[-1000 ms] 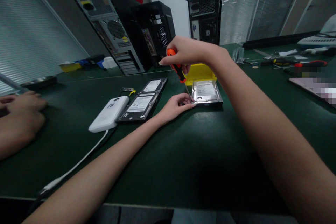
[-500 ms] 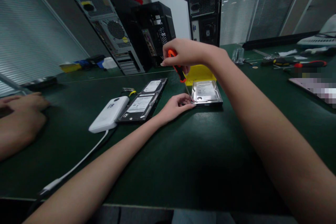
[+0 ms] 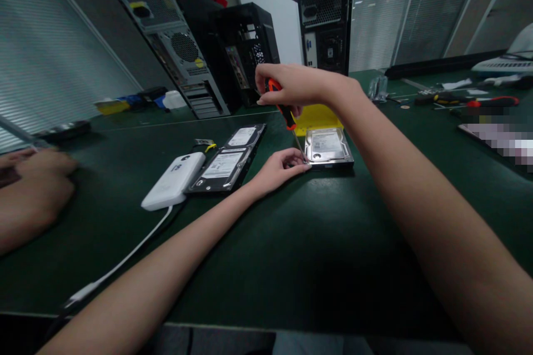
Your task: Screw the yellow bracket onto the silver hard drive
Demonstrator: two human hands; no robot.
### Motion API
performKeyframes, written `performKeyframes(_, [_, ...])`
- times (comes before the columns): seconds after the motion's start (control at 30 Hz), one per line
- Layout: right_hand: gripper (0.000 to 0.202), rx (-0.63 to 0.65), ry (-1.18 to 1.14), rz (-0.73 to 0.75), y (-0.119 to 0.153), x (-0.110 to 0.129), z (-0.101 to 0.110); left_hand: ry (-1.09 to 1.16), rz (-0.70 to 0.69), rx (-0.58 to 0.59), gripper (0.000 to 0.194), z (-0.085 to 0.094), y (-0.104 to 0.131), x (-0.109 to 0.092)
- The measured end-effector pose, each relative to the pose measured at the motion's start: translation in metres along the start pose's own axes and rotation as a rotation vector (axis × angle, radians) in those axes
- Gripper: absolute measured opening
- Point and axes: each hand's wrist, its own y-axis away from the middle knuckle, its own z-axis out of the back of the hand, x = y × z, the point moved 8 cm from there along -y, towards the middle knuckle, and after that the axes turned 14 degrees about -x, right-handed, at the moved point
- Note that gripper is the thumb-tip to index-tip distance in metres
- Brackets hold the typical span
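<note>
My right hand (image 3: 285,86) is wrapped round the orange and black handle of a screwdriver (image 3: 287,116). Its shaft slants down to the near left corner of a silver hard drive (image 3: 328,145), which lies flat on the green table (image 3: 266,260). At that same corner my left hand (image 3: 283,165) has its thumb and curled fingers closed on the drive's edge. Behind the drive lies a yellow piece (image 3: 318,116), partly hidden by my right hand and wrist. Left of my left hand, two more hard drives (image 3: 222,166) lie end to end.
A white power bank (image 3: 174,180) with a cable lies left of the drives. Computer cases (image 3: 166,44) stand at the back. Another person's hands (image 3: 37,188) are at the left edge. Pliers and a red screwdriver (image 3: 493,102) lie at right, near a pixelated flat object (image 3: 499,144).
My right hand has shifted very slightly on the screwdriver handle. My left hand and the hard drive stay in place. The other person's hands moved a little.
</note>
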Motion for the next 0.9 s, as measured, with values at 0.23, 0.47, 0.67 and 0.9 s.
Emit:
performKeyframes(0.23, [0.027, 0.027, 0.023, -0.016, -0.0017, -0.0018, -0.0031, -0.004, 0.004, 0.006, 0.03, -0.0005, -0.0006, 0.0015])
performKeyframes(0.47, [0.028, 0.027, 0.006, -0.039, -0.0005, -0.0005, -0.0021, 0.011, 0.001, 0.011, 0.029, -0.0003, -0.0002, -0.0005])
performKeyframes(0.67, [0.028, 0.042, -0.033, -0.057, -0.0009, -0.0014, -0.0041, 0.012, 0.004, 0.023, 0.03, -0.0003, 0.0, -0.0007])
performKeyframes(0.9, [0.027, 0.038, -0.039, -0.068, -0.0003, -0.001, -0.0032, 0.014, 0.002, 0.018, 0.03, -0.0006, -0.0005, 0.0006])
